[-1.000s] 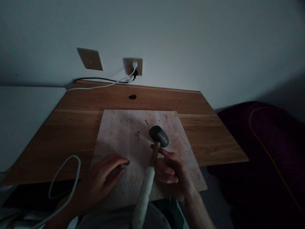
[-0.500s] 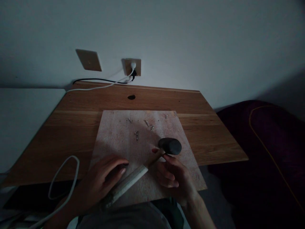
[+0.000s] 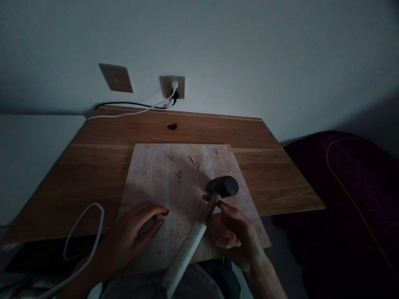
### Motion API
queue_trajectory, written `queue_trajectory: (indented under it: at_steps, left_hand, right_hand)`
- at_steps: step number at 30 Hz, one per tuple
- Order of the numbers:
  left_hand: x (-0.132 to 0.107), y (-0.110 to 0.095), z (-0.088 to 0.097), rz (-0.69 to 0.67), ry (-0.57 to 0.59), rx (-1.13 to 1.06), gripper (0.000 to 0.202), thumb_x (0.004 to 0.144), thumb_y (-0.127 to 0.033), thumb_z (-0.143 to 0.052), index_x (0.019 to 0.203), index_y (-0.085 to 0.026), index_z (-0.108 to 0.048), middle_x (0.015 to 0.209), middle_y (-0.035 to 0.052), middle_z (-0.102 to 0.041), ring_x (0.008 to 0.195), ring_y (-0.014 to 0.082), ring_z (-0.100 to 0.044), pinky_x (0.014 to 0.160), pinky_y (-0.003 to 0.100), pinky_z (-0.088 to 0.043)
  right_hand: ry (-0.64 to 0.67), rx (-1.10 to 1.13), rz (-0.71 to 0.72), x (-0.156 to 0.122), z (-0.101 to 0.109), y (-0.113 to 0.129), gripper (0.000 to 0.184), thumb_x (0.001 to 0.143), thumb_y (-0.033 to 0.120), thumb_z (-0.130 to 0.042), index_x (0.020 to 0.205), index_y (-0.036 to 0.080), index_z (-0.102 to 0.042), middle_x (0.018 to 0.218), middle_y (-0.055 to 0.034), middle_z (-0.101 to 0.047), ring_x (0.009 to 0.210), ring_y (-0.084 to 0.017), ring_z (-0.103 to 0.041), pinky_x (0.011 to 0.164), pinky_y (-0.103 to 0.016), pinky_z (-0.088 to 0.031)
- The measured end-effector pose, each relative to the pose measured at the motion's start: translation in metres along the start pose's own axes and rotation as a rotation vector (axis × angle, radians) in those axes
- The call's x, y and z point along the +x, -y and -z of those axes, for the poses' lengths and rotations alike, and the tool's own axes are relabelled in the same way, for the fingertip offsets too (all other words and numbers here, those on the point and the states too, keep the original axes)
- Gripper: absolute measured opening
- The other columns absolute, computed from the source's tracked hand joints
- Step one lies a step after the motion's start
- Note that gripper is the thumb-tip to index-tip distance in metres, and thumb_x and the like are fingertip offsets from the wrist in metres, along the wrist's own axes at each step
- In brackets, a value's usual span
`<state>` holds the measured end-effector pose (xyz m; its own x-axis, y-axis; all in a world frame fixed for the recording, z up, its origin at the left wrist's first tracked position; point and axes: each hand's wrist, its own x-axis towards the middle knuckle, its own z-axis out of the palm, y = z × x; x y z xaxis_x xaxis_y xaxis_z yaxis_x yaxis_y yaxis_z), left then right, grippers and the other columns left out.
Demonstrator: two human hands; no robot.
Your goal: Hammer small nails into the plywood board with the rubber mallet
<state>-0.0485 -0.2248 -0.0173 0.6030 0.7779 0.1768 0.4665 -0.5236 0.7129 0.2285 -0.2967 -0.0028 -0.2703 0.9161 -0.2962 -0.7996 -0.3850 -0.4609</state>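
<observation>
Nearest, the mallet (image 3: 196,235) slants across the board's near edge, the butt of its pale grip fading into dimness over grey clothing (image 3: 193,282) at the bottom. The right hand (image 3: 232,230), over the right part of the board, grasps the mallet's bare neck between thumb and index finger, just below the black head; its other fingers curl in, partly screened by one another. The left hand (image 3: 135,228), at the board's left side, is released, thumb and fingers bent and parted with nothing between them. Whether it touches the board cannot be told, and its arm hides the near left corner. Left of the board, a white cable (image 3: 102,220) loops across that forearm.

The board (image 3: 149,178) overhangs the counter's (image 3: 277,178) near edge, its near right corner jutting past. Bare wood lies to both sides of it. Right of the board, beyond the counter, a purple cover (image 3: 358,187) sinks into shadow and runs out of view. Between the hands, the board's middle is open. Farther up, small metal fasteners (image 3: 179,176) lie scattered, too small to tell screws from nails, near a row of dark dots. Beyond the board's far edge come a cable hole (image 3: 172,126), then a wall socket (image 3: 181,83) with two plugs.
</observation>
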Motion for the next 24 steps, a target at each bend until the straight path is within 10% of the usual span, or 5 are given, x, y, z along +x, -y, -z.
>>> queue_trajectory:
  at_steps: [24]
  left_hand:
    - [0.001, -0.004, 0.001, 0.037, 0.014, -0.018, 0.025, 0.107, -0.038, -0.055, 0.113, -0.028, -0.077, 0.107, 0.0020, -0.082, 0.097, 0.0172, -0.079, 0.088, 0.026, -0.063]
  right_hand:
    - [-0.125, -0.078, 0.048, -0.015, 0.000, 0.008, 0.034, 0.097, 0.038, -0.077, 0.126, 0.020, -0.082, 0.048, 0.0104, -0.042, 0.038, -0.002, -0.014, 0.038, -0.013, -0.022]
